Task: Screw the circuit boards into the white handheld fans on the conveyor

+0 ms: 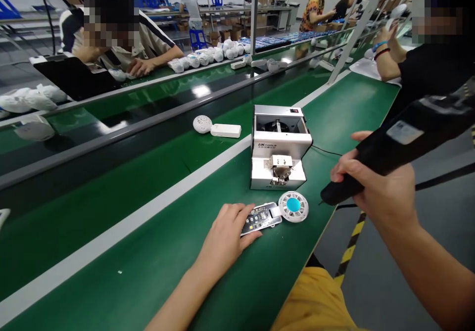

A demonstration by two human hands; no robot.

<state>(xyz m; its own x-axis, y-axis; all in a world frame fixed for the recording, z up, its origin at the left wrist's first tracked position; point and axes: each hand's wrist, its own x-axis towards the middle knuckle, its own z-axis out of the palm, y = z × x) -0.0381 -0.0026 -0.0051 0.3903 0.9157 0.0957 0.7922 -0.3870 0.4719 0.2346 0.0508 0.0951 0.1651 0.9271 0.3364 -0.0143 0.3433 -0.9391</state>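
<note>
Fingers, left hand [224,229]: half closed, grasping the opened hand fan [275,212] by its handle, thumb on the near edge, seemingly to keep it steady.
Fingers, right hand [386,190]: wrapped around a black power screwdriver [404,140], its tip angled down near the edge of the green bench [166,276].
Fan: flat on the bench, board [258,217] facing up, just before the silver box [282,145], probably for short reach.
</note>
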